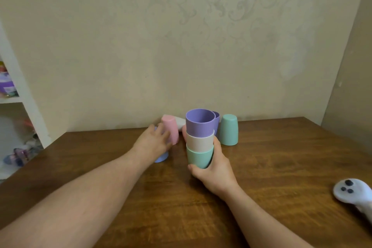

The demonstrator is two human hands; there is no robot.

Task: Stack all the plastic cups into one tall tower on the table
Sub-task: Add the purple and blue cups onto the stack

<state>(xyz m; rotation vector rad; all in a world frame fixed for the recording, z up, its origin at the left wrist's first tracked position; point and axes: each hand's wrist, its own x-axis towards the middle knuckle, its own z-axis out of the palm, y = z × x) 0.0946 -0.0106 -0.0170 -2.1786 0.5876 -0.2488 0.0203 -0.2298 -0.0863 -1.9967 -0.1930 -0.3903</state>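
Note:
My right hand (214, 169) grips a nested stack of three upright cups: a green cup (198, 157) at the bottom, a cream cup (199, 141) in the middle and a purple cup (199, 123) on top. My left hand (155, 143) wraps around a pink cup (171, 129) that is upside down and tilted. A blue cup (162, 158) sits partly hidden under that hand. Behind the pink cup lies a white cup (181, 122). Another purple cup (216, 121) peeks out behind the stack, and a green cup (228, 132) stands upside down to its right.
The wooden table (281, 157) runs back to a patterned wall. A white controller with dark buttons (351, 191) lies near the table's right edge. White shelves with toys (12, 94) stand to the left.

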